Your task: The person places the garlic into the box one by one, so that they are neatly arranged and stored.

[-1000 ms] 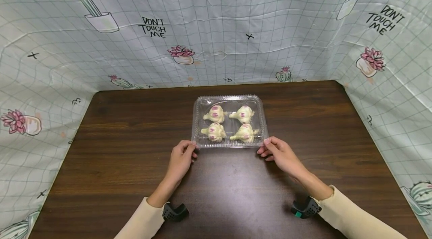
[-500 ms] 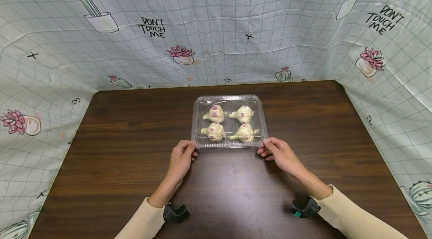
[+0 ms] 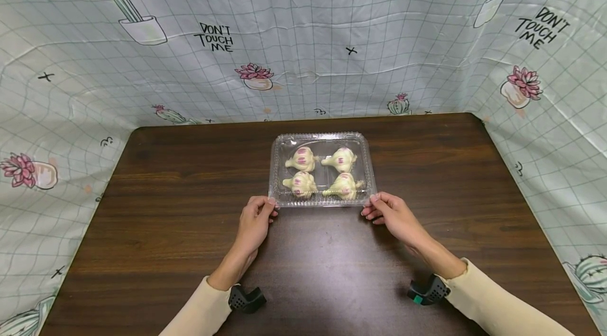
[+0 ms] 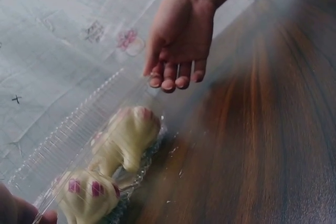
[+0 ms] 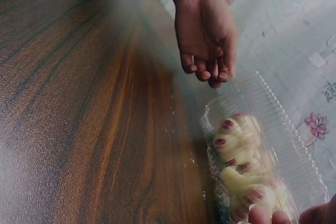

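A clear plastic clamshell container [image 3: 324,203] lies toward the back of the table, its lid over several garlic bulbs [image 3: 302,160] with pink-purple marks. The bulbs sit in two rows, stems pointing left. My left hand [image 3: 254,221] pinches the near left corner of the rim between thumb and fingers. At the near right corner, my right hand [image 3: 397,218] pinches the rim in the same way. Both wrist views show the garlic through the plastic, in the left wrist view [image 4: 89,195] close to the fingers. Fingertips under the rim are partly hidden.
The dark wooden table [image 3: 180,230] runs around the container. A white grid-patterned curtain [image 3: 303,25] with cactus prints hangs behind it and along both sides. Black wrist devices [image 3: 246,299] hang below the cream sleeves [image 3: 199,307].
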`<state>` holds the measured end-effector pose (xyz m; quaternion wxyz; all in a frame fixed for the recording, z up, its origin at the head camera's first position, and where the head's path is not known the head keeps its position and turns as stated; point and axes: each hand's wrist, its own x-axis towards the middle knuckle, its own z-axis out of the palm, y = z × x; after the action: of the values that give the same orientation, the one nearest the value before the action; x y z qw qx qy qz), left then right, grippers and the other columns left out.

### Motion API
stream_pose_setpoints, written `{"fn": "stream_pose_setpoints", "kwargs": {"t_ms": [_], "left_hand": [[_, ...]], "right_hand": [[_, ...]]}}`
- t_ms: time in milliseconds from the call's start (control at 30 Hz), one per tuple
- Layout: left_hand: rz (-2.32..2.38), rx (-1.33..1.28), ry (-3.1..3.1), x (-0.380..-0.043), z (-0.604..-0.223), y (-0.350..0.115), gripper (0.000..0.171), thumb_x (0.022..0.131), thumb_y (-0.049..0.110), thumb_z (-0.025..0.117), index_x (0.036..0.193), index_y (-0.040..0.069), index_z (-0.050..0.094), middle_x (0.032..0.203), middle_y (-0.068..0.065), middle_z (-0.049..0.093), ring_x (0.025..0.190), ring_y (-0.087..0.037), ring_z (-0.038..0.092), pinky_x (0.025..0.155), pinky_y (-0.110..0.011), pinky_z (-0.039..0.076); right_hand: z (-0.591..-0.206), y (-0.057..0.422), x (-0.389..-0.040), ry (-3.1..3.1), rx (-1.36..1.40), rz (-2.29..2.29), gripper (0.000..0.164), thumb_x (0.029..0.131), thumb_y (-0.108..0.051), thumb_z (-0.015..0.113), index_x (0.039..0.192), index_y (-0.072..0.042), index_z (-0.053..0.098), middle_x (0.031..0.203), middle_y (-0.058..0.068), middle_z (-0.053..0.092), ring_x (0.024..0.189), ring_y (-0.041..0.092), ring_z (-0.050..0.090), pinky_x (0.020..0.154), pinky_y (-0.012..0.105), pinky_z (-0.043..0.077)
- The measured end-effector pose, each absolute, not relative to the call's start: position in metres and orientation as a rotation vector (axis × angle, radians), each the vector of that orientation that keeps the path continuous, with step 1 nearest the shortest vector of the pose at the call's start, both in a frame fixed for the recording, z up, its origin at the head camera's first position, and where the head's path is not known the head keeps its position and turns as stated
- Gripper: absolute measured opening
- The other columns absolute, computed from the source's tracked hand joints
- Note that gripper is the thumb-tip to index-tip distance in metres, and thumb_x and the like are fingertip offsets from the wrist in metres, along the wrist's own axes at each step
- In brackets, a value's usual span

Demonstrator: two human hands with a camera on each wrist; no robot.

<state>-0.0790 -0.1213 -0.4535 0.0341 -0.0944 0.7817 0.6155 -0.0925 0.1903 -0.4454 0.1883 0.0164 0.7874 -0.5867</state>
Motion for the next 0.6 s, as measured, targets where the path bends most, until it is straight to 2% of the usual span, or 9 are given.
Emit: {"fn": "stream_pose_setpoints", "kwargs": {"t_ms": [600], "left_hand": [[1.89, -0.332, 2.359, -0.0799, -0.4538, -0.1225, 0.027, 0.11, 0.011, 0.051, 0.1, -0.008, 0.068, 0.107, -0.01, 0.058, 0.083, -0.011, 0.059, 0.069, -0.018, 0.052]], "right_hand": [[-0.4449, 0.1902, -0.0943, 2.201, 0.062, -1.696, 0.031, 0.115, -0.013, 0.042, 0.114, 0.011, 0.062, 0.096, 0.005, 0.071, 0.09, 0.013, 0.066, 0.083, 0.025, 0.057]]}}
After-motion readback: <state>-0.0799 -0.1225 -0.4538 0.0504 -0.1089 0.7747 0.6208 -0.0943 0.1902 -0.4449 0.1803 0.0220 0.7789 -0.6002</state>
